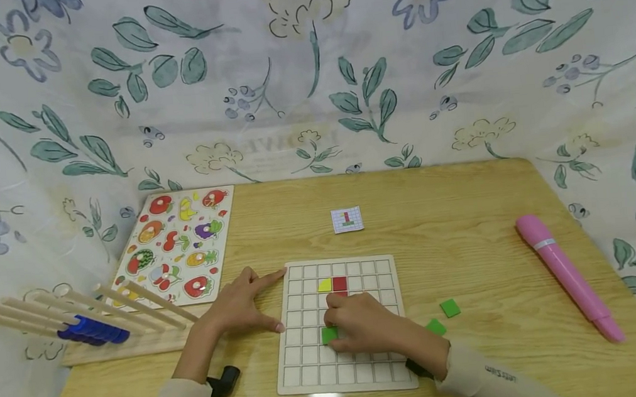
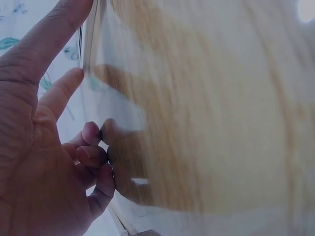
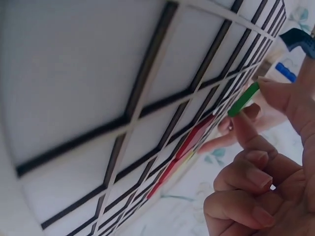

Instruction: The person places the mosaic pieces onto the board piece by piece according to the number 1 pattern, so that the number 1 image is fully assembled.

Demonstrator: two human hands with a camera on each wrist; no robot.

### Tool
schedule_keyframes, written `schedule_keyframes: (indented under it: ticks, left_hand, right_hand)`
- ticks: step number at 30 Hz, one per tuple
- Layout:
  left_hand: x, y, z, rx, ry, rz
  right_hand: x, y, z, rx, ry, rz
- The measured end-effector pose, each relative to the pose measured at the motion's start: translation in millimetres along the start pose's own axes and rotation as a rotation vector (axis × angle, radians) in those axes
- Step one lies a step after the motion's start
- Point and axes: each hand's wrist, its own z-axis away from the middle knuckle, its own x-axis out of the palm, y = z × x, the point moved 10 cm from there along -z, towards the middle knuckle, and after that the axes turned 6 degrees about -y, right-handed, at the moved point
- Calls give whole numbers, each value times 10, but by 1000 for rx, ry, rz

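The green tile (image 1: 329,334) sits low over the grid board (image 1: 381,268), pinched in the right hand (image 1: 365,325) above a cell in the board's lower left part, a few rows below the yellow tile (image 1: 324,285) and red tile (image 1: 339,283) already seated near the top edge. The left hand (image 1: 240,306) lies with fingers spread against the board's left edge, forefinger toward its top left corner, apparently bracing the board so it does not slide. Two more spare green tiles (image 1: 449,307) lie on the table (image 1: 468,229) off the board's right edge, within easy reach. A small pattern card (image 1: 347,219) lies beyond the board's far edge, a fruit puzzle (image 1: 177,245) at the table's far left corner, a peg rack (image 1: 73,321) at the left edge, and a pink pen-like tool (image 1: 568,276) toward the right edge.

The left wrist view is blurred; the left hand (image 2: 54,147) shows forefinger and thumb stretched out, the other fingers curled loosely, holding nothing.

In the right wrist view the right hand (image 3: 266,162) pinches the green tile (image 3: 243,99) by its edges between thumb and forefinger, held close to the grid board (image 3: 98,98), probably to drop it squarely into a cell; the red tile (image 3: 189,145) shows farther along.
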Motion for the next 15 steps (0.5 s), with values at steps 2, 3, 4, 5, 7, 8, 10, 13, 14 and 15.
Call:
schedule_keyframes:
  ticks: [2, 3, 4, 5, 7, 8, 10, 13, 14, 15]
  left_hand:
    - [4, 1, -1, -2, -2, 0]
    - [6, 1, -1, -5, -3, -1]
    - [7, 3, -1, -3, -4, -1]
    - [5, 6, -1, -1, -3, 1]
    - [2, 12, 1, 4, -1, 3]
    - [-1, 14, 1, 5, 0, 0]
    - [-2, 15, 2, 9, 1, 1]
    - [-2, 7, 1, 5, 1, 0]
    - [-1, 5, 1, 4, 1, 1]
    - [0, 2, 1, 2, 0, 2]
  right_hand:
    - [8, -5, -14, 11, 1, -8]
    - [15, -8, -21, 18, 0, -5]
    - [22, -14, -27, 22, 0, 2]
    - [32, -19, -32, 27, -1, 14]
    - [50, -37, -40, 33, 3, 52]
    - [57, -50, -43, 34, 5, 75]
    - [64, -70, -46, 38, 13, 119]
    - [57, -86, -45, 45, 30, 139]
    - [54, -86, -45, 49, 36, 139]
    - [51, -85, -46, 53, 42, 135]
